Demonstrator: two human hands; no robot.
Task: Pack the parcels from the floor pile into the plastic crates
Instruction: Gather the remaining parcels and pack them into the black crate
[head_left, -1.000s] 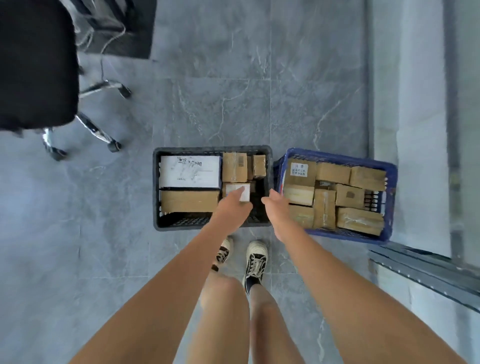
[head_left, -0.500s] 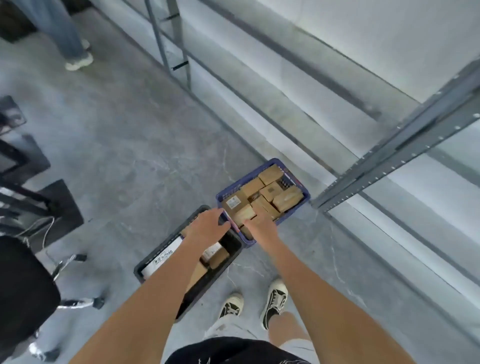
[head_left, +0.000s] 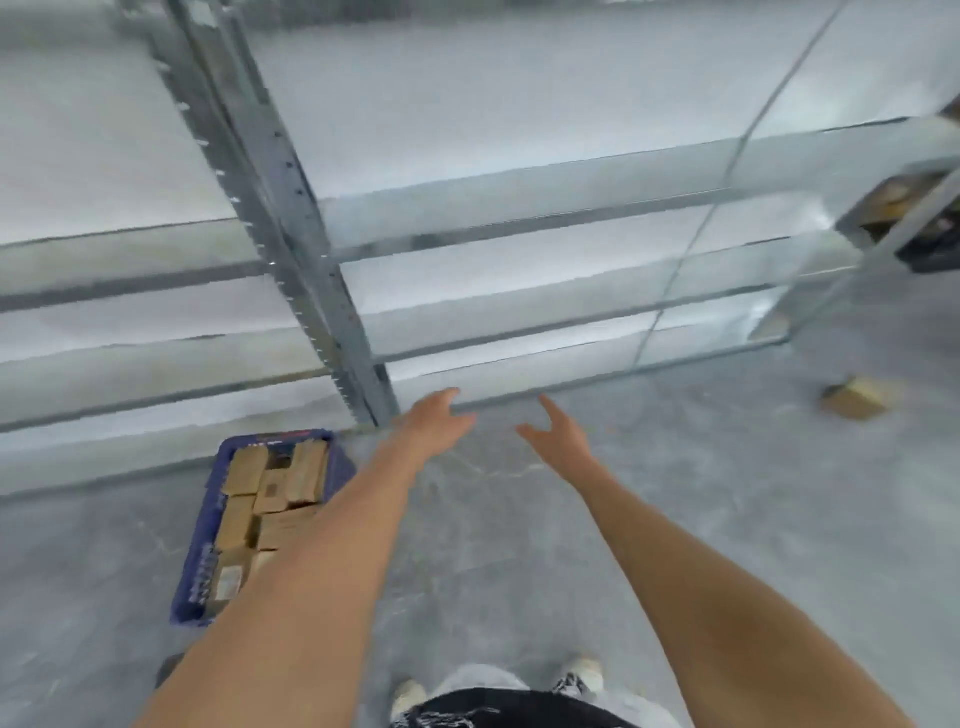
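Both your hands are out in front, holding nothing.

Your left hand (head_left: 434, 421) and right hand (head_left: 558, 439) reach over the floor (head_left: 675, 493) with fingers loosely spread. The blue crate (head_left: 208, 525), full of parcels (head_left: 275, 488), sits by your left forearm; one loose parcel (head_left: 854, 397) lies far right.

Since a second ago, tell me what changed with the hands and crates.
Both hands left the crates: left hand and right hand now reach out open over bare floor, holding nothing. The view swung toward the shelving; the black crate is nearly out of sight. The blue crate remains packed with parcels.
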